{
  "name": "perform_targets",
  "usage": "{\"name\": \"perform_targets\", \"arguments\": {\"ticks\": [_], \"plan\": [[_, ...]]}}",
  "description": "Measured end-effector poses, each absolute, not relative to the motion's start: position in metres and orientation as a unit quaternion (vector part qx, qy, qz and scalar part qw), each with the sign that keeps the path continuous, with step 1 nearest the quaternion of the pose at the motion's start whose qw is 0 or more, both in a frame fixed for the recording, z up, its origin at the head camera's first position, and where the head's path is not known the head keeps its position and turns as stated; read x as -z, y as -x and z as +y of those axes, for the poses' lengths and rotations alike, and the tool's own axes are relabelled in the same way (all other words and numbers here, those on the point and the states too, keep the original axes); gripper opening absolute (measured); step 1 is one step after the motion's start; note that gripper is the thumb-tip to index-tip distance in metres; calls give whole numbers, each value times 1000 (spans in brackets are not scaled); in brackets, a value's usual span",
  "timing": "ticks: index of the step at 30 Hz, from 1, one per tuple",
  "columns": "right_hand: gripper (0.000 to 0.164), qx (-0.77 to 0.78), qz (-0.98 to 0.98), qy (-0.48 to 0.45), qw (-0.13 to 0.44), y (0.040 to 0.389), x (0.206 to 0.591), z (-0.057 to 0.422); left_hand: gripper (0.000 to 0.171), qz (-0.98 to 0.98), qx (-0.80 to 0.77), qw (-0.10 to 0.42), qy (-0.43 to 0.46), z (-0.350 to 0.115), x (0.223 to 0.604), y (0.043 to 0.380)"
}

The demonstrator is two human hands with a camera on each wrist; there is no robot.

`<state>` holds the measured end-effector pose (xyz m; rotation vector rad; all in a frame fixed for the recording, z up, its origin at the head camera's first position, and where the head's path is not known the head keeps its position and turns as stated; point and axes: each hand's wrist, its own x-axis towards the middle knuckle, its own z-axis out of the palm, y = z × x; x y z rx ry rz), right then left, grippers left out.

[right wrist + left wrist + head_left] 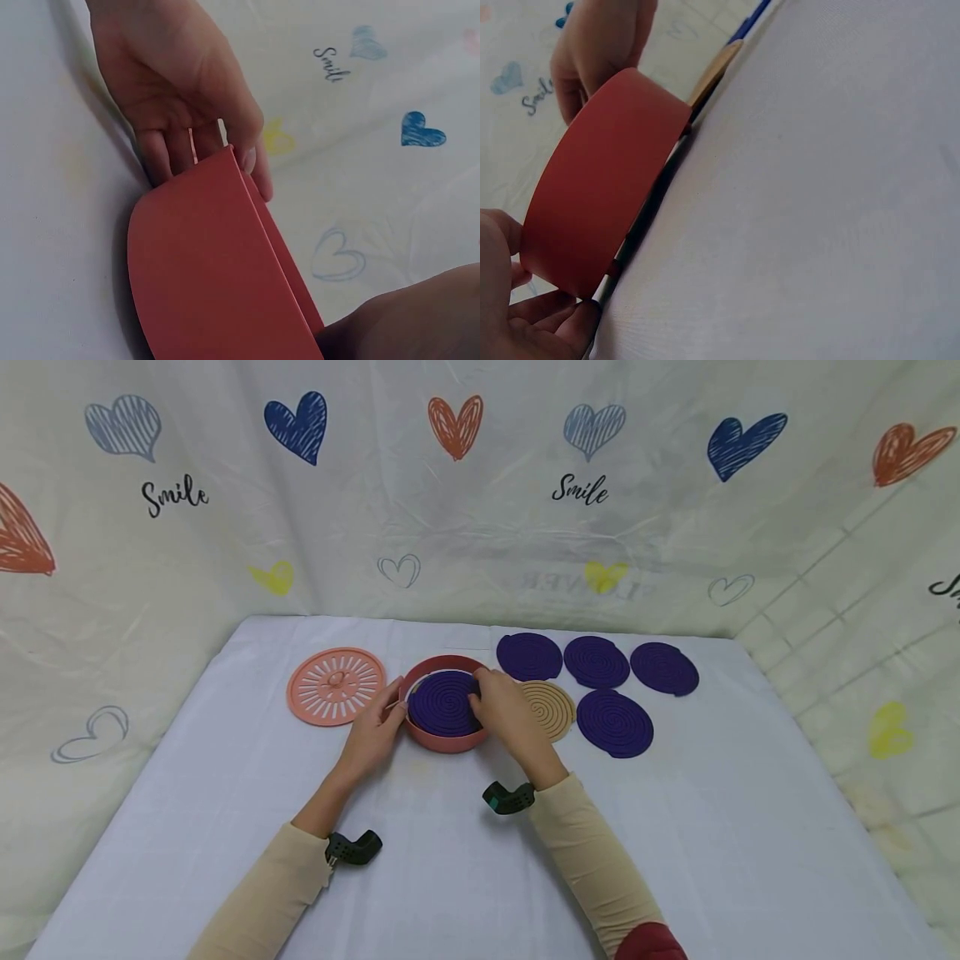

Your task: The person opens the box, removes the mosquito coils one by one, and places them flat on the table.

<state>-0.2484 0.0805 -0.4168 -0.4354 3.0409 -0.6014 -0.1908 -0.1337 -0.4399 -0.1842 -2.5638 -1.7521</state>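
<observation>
A round red tin (447,745) stands on the white-covered table, and a purple mosquito coil (444,703) lies within its rim. My left hand (372,733) holds the tin's left side; in the right wrist view its thumb is over the rim, with the fingers along the outer wall. My right hand (510,714) reaches over the right rim and pinches the coil's right edge. The tin wall (604,180) hides those fingertips in the left wrist view. A tan coil (551,710) lies partly under the right hand.
Left of the tin lies a slotted coral lid (336,687) with a small central knob. Several purple coils, one of them the nearest purple coil (615,723), lie flat to the right. A printed curtain (480,527) rises behind the table's far edge.
</observation>
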Motion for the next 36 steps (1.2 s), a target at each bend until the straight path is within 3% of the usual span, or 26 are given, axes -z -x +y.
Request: {"name": "perform_targets", "arguments": {"ticks": [13,23,36], "plan": [[18,144,976,164,-17,243,417,79,53,-825,562,12,56,-133,439,192],[27,199,968,149,-30,245,418,81,54,-825,562,25,52,-139,475,210],[26,282,946,151,-49,245,412,87,54,-832,551,36,58,-141,477,209]]}}
